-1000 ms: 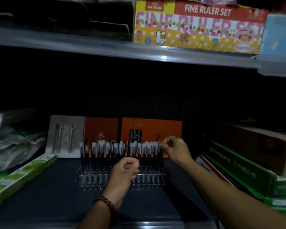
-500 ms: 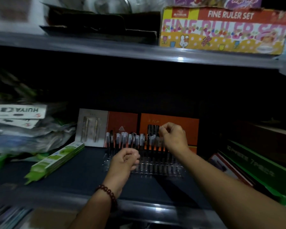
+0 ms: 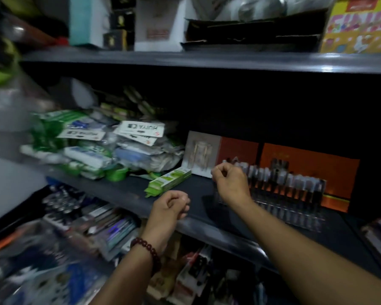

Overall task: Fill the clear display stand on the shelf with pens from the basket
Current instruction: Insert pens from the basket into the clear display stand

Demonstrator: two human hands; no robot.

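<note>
Right hand (image 3: 230,183) moved leftward along stand (image 3: 295,213)

Left hand (image 3: 171,205) and right hand (image 3: 230,183) reach forward, fingers curled.

There is only one camera, worn on the person's head. It looks forward and a little down into a dark shelf unit at close range, with the left hand (image 3: 169,205) and right hand (image 3: 231,183) reaching in from the bottom edge. The middle shelf (image 3: 123,194) crosses the centre on a slant and the stand (image 3: 295,208) sits right of centre. The left side is blurred.
</note>
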